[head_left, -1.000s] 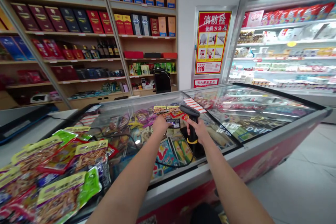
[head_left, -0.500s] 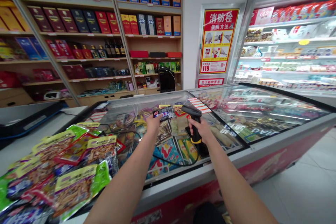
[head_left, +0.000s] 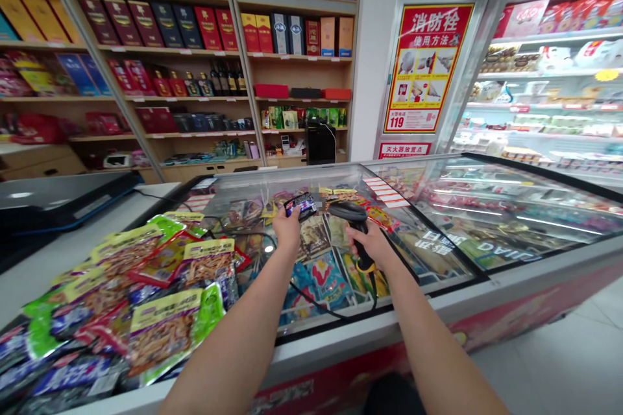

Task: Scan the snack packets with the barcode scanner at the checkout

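Observation:
My left hand is closed on a small dark snack packet, held up above the glass lid of a chest freezer. My right hand grips the handle of a black barcode scanner with a yellow ring. The scanner's head points left toward the packet, a short gap apart. The scanner's black cable trails over the glass toward the left.
A heap of green, yellow and red snack bags lies at the left of the freezer top. A dark flat device sits on the grey counter behind it. Shelves of boxed goods fill the back wall. An open chiller stands right.
My left hand has lifted the small packet off the freezer glass and turned it toward the scanner. My right hand has tilted the scanner's head left. The view has shifted right.

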`<action>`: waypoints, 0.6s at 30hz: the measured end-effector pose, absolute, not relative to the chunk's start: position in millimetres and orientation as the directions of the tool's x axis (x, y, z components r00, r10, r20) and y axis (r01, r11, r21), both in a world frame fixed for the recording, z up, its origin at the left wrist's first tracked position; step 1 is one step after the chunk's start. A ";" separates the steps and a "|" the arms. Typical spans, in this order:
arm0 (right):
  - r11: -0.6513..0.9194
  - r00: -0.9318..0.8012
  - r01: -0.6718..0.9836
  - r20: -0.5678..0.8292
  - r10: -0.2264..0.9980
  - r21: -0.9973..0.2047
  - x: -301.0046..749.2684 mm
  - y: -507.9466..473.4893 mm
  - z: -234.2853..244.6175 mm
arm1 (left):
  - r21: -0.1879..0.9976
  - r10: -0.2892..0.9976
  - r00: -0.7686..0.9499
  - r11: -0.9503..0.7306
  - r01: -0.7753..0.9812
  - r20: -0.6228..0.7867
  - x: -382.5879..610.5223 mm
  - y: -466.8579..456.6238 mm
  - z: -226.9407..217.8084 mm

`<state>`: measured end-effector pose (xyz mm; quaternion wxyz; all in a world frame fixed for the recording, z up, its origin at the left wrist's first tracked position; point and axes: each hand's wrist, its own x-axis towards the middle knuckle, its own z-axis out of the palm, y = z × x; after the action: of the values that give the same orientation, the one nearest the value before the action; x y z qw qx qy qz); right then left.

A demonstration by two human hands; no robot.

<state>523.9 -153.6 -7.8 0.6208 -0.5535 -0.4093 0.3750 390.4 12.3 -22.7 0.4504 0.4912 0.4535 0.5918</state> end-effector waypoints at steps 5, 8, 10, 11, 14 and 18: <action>0.104 0.384 0.015 0.101 0.918 -0.995 524.2 -155.7 -9.8 | 0.961 0.958 -0.089 -0.275 -0.037 0.271 390.4 11.9 -22.2; 0.110 0.385 0.031 0.114 0.916 -0.993 522.7 -155.2 -10.8 | 0.951 0.948 -0.079 -0.308 0.004 0.307 388.4 7.2 -17.1; 0.110 0.389 0.039 0.117 0.914 -0.993 522.2 -155.1 -11.2 | 0.947 0.945 -0.068 -0.319 0.015 0.320 386.9 3.9 -12.9; 0.109 0.392 0.041 0.117 0.913 -0.993 522.2 -155.2 -11.2 | 0.946 0.944 -0.066 -0.323 0.021 0.323 386.2 2.5 -11.1; 0.101 0.394 0.044 0.110 0.913 -0.994 522.3 -155.6 -11.0 | 0.944 0.942 -0.071 -0.326 0.049 0.329 385.1 -0.1 -7.9; 0.099 0.388 0.046 0.109 0.915 -0.994 521.5 -156.3 -9.5 | 0.941 0.938 -0.080 -0.331 0.076 0.336 385.0 -0.9 -8.4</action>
<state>521.5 -156.3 -9.5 0.6092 -0.5683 -0.4226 0.3568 385.0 -0.9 -8.4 0.3691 0.5691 0.4454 0.5844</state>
